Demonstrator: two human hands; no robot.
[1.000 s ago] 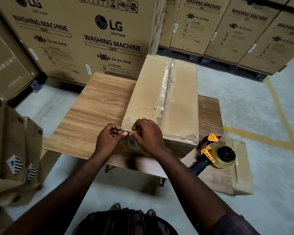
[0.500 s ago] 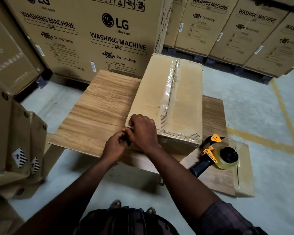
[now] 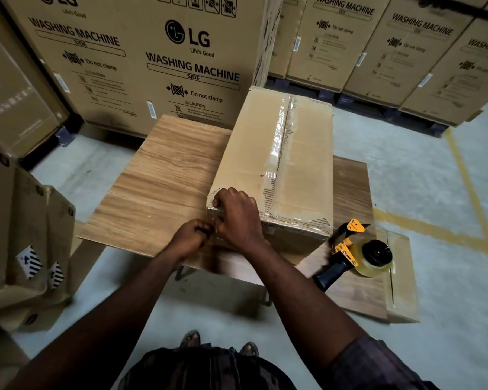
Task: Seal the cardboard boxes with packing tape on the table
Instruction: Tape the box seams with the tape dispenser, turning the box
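On the table (image 3: 164, 175), we seal the cardboard box (image 3: 293, 153) at its near left corner. The right hand (image 3: 237, 218) grips the corner and the left hand (image 3: 190, 239) appears to pinch the tape strip (image 3: 213, 211). The next move is probably to wrap the strip round and press it flat.

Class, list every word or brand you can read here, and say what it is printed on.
"LG Life's Good": large carton behind the table.
"WASHING MACHINE SIDE": same carton.
"Do not clamp", "CAUTION": same carton.
Fine print, barcode stickers: too small.
Taped box: none.
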